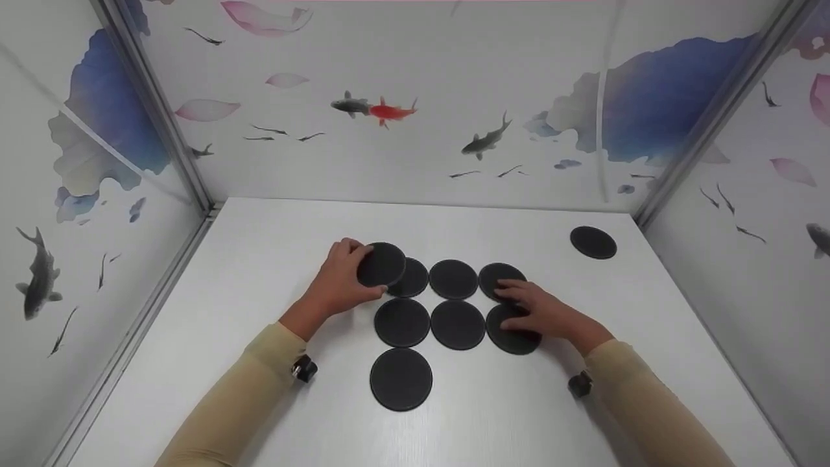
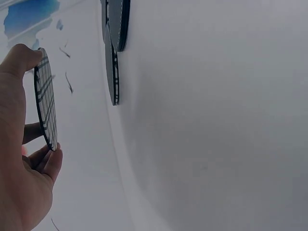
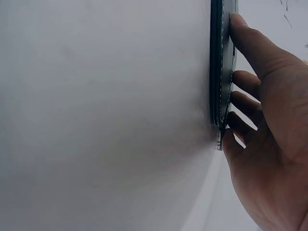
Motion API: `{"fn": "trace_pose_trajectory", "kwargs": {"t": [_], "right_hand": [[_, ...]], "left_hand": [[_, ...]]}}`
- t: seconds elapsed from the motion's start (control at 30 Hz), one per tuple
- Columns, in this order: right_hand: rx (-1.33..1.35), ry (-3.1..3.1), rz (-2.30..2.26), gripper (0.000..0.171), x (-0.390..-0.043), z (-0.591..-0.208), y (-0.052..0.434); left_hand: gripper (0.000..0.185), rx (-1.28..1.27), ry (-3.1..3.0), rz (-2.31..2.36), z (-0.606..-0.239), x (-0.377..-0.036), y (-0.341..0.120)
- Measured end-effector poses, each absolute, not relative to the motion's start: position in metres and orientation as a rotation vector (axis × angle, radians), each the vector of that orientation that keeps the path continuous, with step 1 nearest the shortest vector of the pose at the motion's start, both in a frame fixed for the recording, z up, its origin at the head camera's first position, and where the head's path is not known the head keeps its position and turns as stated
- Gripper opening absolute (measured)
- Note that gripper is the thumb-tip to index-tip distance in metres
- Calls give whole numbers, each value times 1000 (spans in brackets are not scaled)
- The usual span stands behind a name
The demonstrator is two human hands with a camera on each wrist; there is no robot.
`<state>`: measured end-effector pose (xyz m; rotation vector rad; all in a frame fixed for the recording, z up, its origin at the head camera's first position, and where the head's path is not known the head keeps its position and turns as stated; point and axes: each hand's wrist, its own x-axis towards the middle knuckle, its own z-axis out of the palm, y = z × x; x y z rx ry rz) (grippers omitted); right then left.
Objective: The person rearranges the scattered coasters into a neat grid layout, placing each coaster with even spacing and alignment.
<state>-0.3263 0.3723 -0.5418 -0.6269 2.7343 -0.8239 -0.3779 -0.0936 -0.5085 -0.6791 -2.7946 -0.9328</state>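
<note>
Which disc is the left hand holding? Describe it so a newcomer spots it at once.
On the white table, find the cluster of black discs at the centre. At its far-left corner, the left hand pinches one black disc by its rim. Unlike its flat neighbours, it is lifted and overlaps the next disc.

My left hand (image 2: 21, 163) held one round black disc (image 2: 45, 98) by its rim, thumb tip on the upper edge and fingertips under the lower edge. The disc stood clear of the white table surface (image 2: 211, 120), with its gridded underside showing pale lines. Beyond the held disc, further along the table, two more black discs (image 2: 115, 48) lay flat on the surface, seen edge-on, one overlapping the other. Behind the held disc, a wall panel (image 2: 29, 17) carried blue print.
</note>
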Motion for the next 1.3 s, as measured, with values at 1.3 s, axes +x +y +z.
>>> {"fn": "trace_pose_trajectory", "kwargs": {"t": [1.3], "right_hand": [[-634,2732,-822,76,-324,-537,371]], "left_hand": [[88,-1202,-2780,-829,-520,-295,-21]]}}
